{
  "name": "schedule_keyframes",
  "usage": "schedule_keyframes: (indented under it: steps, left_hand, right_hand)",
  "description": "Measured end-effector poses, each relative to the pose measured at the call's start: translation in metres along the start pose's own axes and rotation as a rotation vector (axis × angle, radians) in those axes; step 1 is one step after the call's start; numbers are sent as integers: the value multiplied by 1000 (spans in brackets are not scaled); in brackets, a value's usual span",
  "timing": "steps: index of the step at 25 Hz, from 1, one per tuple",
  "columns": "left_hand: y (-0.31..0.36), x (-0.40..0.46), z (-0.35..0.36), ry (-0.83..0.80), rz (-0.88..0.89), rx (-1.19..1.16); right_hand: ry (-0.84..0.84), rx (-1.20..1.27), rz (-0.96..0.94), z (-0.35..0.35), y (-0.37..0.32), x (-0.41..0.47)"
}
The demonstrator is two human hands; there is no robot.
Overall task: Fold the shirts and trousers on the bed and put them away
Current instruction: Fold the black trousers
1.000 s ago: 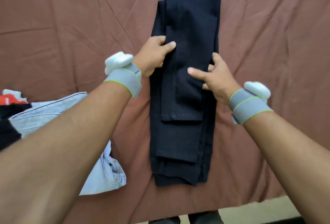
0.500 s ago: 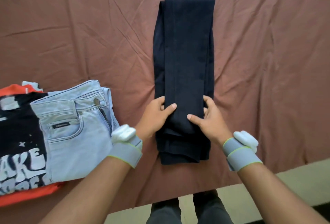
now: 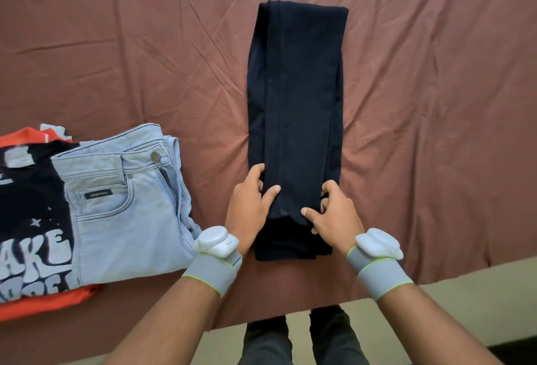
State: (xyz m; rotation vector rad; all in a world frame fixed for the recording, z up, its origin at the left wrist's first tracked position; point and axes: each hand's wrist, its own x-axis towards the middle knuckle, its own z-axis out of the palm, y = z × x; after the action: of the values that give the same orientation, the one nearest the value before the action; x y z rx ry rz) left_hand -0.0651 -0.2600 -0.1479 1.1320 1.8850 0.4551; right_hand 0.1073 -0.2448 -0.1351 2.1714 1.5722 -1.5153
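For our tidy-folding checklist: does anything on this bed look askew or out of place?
Slightly. The dark trousers lie in a long strip, but at the near end lower layers stick out unevenly past the top fold, where the left hand and right hand grip. The light jeans look neat.

Bare forearms, each wrist wrapped in a grey lime-edged band (image 3: 213, 273) carrying a white rounded device (image 3: 215, 240); dark trousers (image 3: 267, 341) below.

Left hand (image 3: 250, 207) and right hand (image 3: 334, 213) pinching dark trousers (image 3: 295, 108) — near end, light jeans (image 3: 125, 204) left, brown sheet (image 3: 116, 44)
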Motion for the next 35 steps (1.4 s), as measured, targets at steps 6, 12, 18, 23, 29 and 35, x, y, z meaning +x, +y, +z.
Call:
schedule_keyframes:
  steps: [6, 12, 18, 23, 29, 35]
  left_hand:
    - [-1, -11, 1, 38, -125, -52]
    - [-4, -14, 2, 47, -87, -48]
    - [-10, -29, 1, -12, -279, -155]
    - [-14, -5, -15, -165, -377, -473]
    - [64, 44, -75, -217, -127, -779]
    - [121, 191, -109, -325, -124, -483]
  right_hand:
    - [130, 194, 109, 3, 4, -5]
    - [200, 384, 47, -1, 10, -1]
    - [299, 317, 31, 5, 10, -11]
    - [120, 513, -166, -9, 9, -2]
    - [-29, 1099, -203, -79, -61, 20]
    - [126, 1184, -61, -127, -131, 135]
